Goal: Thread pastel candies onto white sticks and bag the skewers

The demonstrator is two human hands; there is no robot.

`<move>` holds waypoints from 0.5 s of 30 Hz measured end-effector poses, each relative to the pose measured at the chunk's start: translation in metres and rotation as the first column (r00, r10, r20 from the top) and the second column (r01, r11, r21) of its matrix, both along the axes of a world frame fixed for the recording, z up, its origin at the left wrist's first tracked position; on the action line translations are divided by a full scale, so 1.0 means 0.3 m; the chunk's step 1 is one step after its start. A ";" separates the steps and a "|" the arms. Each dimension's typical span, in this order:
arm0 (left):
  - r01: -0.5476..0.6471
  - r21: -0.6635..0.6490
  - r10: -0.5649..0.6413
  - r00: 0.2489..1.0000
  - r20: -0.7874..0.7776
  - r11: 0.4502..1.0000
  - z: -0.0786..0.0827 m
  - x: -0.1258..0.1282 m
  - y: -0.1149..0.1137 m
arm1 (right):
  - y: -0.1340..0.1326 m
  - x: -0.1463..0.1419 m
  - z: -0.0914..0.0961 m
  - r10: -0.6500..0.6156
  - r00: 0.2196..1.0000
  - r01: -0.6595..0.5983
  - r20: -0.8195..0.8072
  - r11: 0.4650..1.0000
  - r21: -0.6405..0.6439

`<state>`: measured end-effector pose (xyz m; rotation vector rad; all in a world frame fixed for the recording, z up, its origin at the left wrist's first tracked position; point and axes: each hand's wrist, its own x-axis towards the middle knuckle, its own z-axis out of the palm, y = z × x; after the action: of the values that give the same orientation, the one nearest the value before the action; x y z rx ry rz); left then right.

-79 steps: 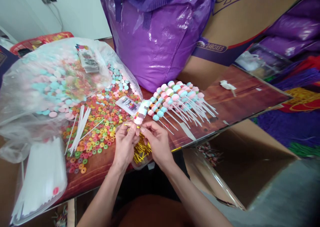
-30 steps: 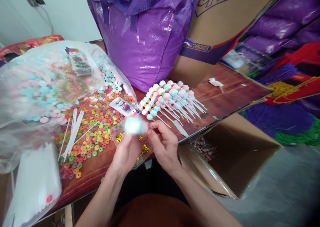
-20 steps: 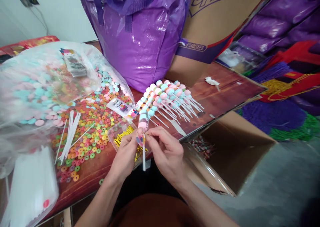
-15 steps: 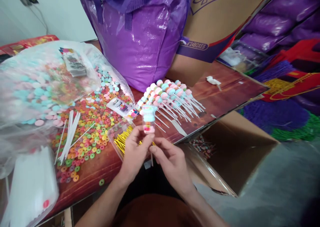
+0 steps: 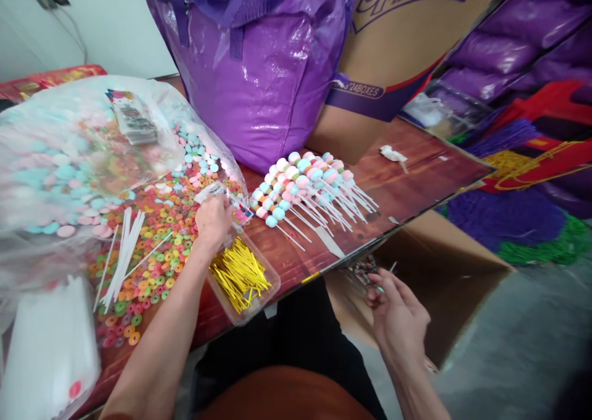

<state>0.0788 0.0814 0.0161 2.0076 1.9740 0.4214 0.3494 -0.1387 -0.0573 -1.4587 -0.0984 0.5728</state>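
Observation:
My left hand [image 5: 213, 222] is closed over the small printed plastic bags [image 5: 211, 193] beside the loose candy rings, its fingertips partly hidden. Over the open cardboard box [image 5: 462, 266], my right hand [image 5: 398, 312] has its fingers closed on a candy stick [image 5: 380, 288], mostly hidden, with a bit of teal and a white stick end showing. A clear tray [image 5: 274, 287] of gold twist ties [image 5: 240, 275] lies between my arms. Marshmallow candy sticks [image 5: 309, 179] are piled in a row on the table, white sticks toward me.
Loose candy rings [image 5: 160, 247], white sticks [image 5: 123, 259] and a plastic bag of pastel candies [image 5: 65, 155] cover the left side. Clear bags [image 5: 50, 346] lie at the near left. A purple bag [image 5: 259, 87] and a large carton [image 5: 361, 121] stand behind.
My hands have separated. The right one has carried the bagged candy stick from above the tie tray to the box; the left has moved up and left onto the printed bags.

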 end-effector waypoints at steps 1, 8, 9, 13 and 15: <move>-0.007 -0.012 0.007 1.000 0.009 1.000 -0.001 0.001 0.006 | 0.012 -0.036 0.017 0.021 0.997 -0.022 0.069 1.000 0.010; -0.033 0.179 -0.048 0.900 0.433 0.983 0.058 -0.007 -0.105 | 0.137 -0.326 0.197 0.474 0.727 -0.502 0.498 0.860 -0.086; -0.016 0.186 -0.082 0.858 0.507 0.982 0.072 -0.002 -0.143 | 0.166 -0.360 0.216 0.539 0.695 -0.585 0.476 0.809 -0.063; -0.002 0.128 -0.101 0.601 0.793 0.992 0.097 0.028 -0.300 | 0.275 -0.478 0.252 0.652 0.652 -0.727 0.388 0.682 0.076; -0.116 0.051 0.005 0.440 0.898 0.992 0.090 0.037 -0.355 | 0.304 -0.517 0.251 0.639 0.699 -0.702 0.322 0.698 0.139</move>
<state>0.0901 -0.0251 0.0432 1.2306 1.2900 1.3223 0.1942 -0.0476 0.0181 -1.2056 -0.9233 0.9337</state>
